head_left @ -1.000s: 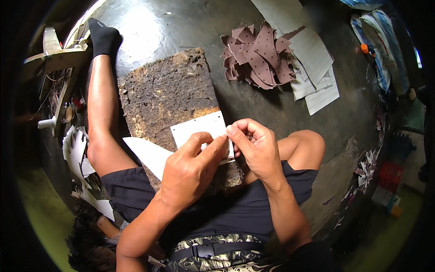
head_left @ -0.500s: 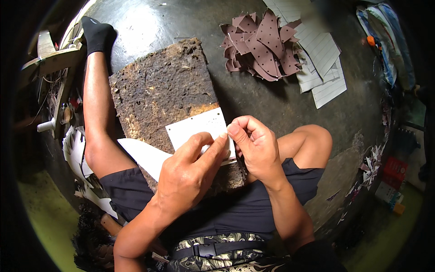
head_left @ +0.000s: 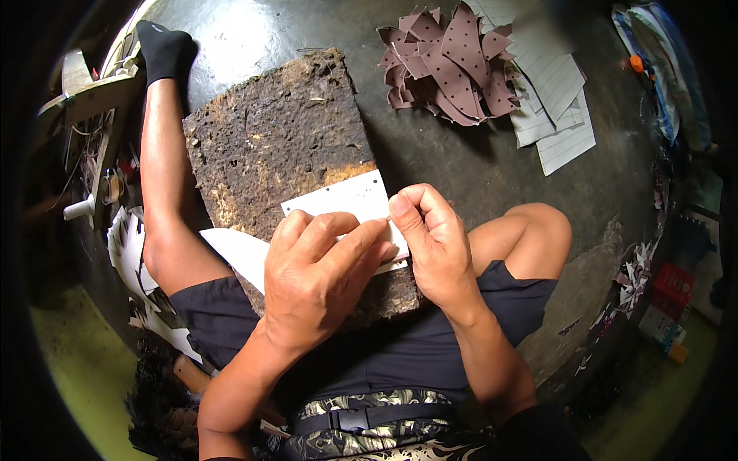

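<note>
The left hand (head_left: 311, 280) has spread its fingers wider. Under them lies the white card (head_left: 346, 194), on a rough board (head_left: 277, 138). Just right of them, the right hand (head_left: 440, 250) pinches thumb and finger together; I can't tell on what.

Worn are loose dark shorts (head_left: 219, 316), a black sock (head_left: 167, 54) with a small pale mark (head_left: 157, 28), and black-and-cream patterned cloth (head_left: 384, 398) at the waist, crossed by a black strap (head_left: 411, 413) with a buckle (head_left: 350, 419).
</note>
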Motion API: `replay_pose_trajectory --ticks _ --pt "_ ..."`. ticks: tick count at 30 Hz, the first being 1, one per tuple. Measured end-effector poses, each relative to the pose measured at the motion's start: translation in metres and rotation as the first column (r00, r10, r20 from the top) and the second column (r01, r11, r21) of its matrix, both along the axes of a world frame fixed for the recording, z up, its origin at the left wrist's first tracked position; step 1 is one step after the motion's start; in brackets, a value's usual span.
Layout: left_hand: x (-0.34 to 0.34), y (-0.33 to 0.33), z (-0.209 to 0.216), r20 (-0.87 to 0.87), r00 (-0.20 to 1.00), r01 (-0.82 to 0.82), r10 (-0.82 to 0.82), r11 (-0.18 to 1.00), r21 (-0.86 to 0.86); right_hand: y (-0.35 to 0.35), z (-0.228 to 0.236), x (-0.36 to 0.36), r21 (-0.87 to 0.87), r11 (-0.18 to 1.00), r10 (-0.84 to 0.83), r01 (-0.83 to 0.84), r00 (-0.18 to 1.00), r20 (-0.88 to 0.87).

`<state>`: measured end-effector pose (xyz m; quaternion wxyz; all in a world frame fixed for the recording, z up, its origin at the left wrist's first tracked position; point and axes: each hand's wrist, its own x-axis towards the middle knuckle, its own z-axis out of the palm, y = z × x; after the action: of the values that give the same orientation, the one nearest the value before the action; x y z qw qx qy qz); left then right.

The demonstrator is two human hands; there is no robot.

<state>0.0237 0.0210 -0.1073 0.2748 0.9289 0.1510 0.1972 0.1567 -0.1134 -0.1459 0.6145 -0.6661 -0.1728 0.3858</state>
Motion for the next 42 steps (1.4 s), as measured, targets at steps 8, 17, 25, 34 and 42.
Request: replay_pose_trajectory --ticks 8,17,25,34,42 --pt "-0.001 0.000 -0.004 0.003 1.000 0.010 -0.010 1.000 0.003 -0.002 -0.005 0.003 0.002 1.000 -0.004 0.004 1.000 -0.030" --pt "0.000 0.000 -0.005 0.018 1.000 0.008 -0.008 1.000 -0.001 -0.003 -0.016 0.008 -0.029 0.999 -0.017 0.016 0.998 -0.056" --pt "-0.002 0.001 -0.006 0.012 1.000 0.015 -0.015 1.000 0.008 -0.004 -0.030 0.014 -0.071 0.997 -0.019 0.016 0.999 -0.033" --pt "-0.002 0.003 -0.005 -0.010 1.000 0.017 -0.016 0.999 0.027 -0.004 -0.040 0.019 -0.105 0.994 -0.008 0.006 1.000 -0.022" --pt "-0.001 0.006 -0.003 -0.019 0.999 0.030 -0.030 0.999 0.043 -0.002 -0.050 0.022 -0.110 0.994 -0.015 0.019 0.999 0.037"
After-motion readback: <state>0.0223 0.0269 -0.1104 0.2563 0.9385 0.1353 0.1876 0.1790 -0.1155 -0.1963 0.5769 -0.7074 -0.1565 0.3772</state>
